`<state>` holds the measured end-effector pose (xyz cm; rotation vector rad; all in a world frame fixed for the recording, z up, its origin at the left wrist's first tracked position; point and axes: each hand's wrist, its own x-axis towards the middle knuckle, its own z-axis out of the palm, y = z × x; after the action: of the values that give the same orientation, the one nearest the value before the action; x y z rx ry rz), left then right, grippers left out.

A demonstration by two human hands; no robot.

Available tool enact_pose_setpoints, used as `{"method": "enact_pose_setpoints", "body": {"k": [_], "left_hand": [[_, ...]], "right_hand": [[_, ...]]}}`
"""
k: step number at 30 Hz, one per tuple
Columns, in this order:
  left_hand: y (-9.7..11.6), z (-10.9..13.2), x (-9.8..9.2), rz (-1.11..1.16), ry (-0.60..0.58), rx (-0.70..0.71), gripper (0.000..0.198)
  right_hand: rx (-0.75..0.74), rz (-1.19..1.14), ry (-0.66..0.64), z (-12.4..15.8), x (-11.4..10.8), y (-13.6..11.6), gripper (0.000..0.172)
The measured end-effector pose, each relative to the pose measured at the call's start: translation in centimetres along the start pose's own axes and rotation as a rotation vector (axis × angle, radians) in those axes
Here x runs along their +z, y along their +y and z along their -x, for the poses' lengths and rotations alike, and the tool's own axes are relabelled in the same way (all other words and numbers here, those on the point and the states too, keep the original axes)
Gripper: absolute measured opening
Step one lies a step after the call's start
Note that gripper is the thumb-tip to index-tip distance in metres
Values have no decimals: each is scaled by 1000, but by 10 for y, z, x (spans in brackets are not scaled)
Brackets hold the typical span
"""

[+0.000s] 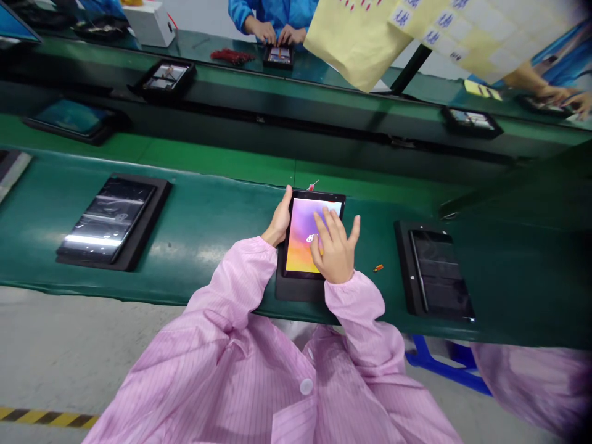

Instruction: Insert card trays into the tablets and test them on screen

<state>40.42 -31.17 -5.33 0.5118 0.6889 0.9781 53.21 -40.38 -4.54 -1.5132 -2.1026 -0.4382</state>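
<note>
A tablet (305, 225) with a lit purple-to-orange screen lies in front of me on a black tray (298, 291). My left hand (280, 217) grips the tablet's left edge, thumb pointing up along the side. Over the right half of the screen is my right hand (335, 246), its fingers spread; whether the fingertips touch the glass I cannot tell. A small red-and-white tag (312, 185) sticks out at the tablet's top edge. Right of my right hand, a small orange piece (378, 268) lies on the green mat.
Dark tablets rest on black trays to the left (108, 216) and right (441, 271). Across a green belt (208, 163), a co-worker's hands (275, 34) work on an opened device (280, 57). Yellow paper sheets (356, 43) hang at the upper right. A blue stool (444, 364) stands below the bench.
</note>
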Motion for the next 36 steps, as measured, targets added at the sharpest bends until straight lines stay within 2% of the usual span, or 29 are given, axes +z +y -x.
{"method": "enact_pose_setpoints", "body": {"k": [4,7,15,20,25,32,36], "left_hand": [[-2,-1,-1,-2,-4,24,62],[-2,-2,-2,-6,-15,40,62],[0,-1,-1,-20,10,24,63],[0,0,-2,-28,5,37,64],[-1,-3,-3,1,38,26,58],[-1,-4,-2,17,61,11,57],[-1,-2,0,23,36,35,56]], "right_hand": [[-2,-5,-56,-9,6,-10,49],[21,1,-107,-4,10,-14,54],[59,-2,-188,44,4,-33,66],[77,-12,-241,68,-1,-43,66],[79,-13,-269,77,-3,-44,61],[46,-15,-249,81,-6,-45,56],[-35,-44,-135,78,-14,-36,40]]}}
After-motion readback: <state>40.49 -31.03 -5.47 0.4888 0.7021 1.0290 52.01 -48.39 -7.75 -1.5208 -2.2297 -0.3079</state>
